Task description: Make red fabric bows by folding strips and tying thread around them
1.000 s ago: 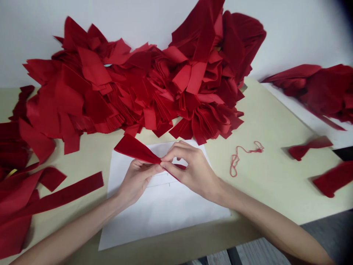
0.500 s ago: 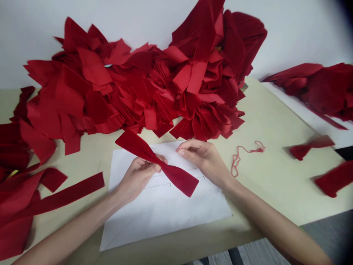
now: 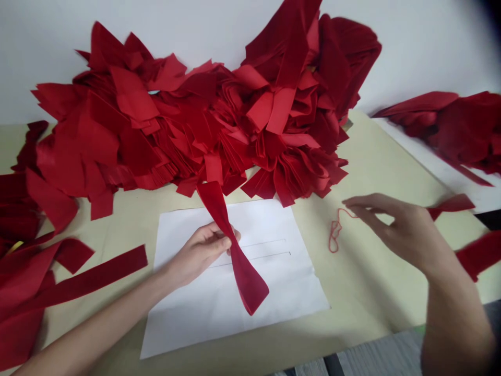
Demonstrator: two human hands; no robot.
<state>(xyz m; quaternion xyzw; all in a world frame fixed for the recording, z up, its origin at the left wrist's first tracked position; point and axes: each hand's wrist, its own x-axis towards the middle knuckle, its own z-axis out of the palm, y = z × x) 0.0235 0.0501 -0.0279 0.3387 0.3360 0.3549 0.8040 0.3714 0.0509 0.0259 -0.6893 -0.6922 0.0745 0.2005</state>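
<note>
- Red velvety strip (image 3: 246, 277): soft napped cloth, narrow at the waist and flared at both ends, like a bow tie. Held tilted over the paper, one end towards 12 o'clock, the other towards 5 o'clock.
- Left hand (image 3: 199, 248): mostly closed, fingers and thumb pinching the strip at its waist.
- Right hand (image 3: 403, 232): open, fingers apart and lightly curled, holding nothing. Over the table, at 3 o'clock from the strip, fingertips just beside a loose tangle of red yarn (image 3: 333, 236); touching or not, cannot tell.
- White paper sheet (image 3: 183, 326): flat under the left hand and strip, two thin drawn lines (image 3: 266, 249) on it.
- Heap of cut red fabric pieces (image 3: 188, 125): at 12 o'clock, layered and ruffled, against a white wall (image 3: 430, 47).
- Pale cream table (image 3: 376, 172): bears everything here.
- Long flat red band (image 3: 78, 277): at 9 o'clock among loose red pieces, a small yellow scrap (image 3: 15, 246) beyond it.
- Red fabric pile (image 3: 465, 130): at 2 o'clock, on a white surface (image 3: 450, 189).
- Pinched red piece (image 3: 452, 203): partly behind the right hand; a blurred red piece (image 3: 479, 256) lies near it.
</note>
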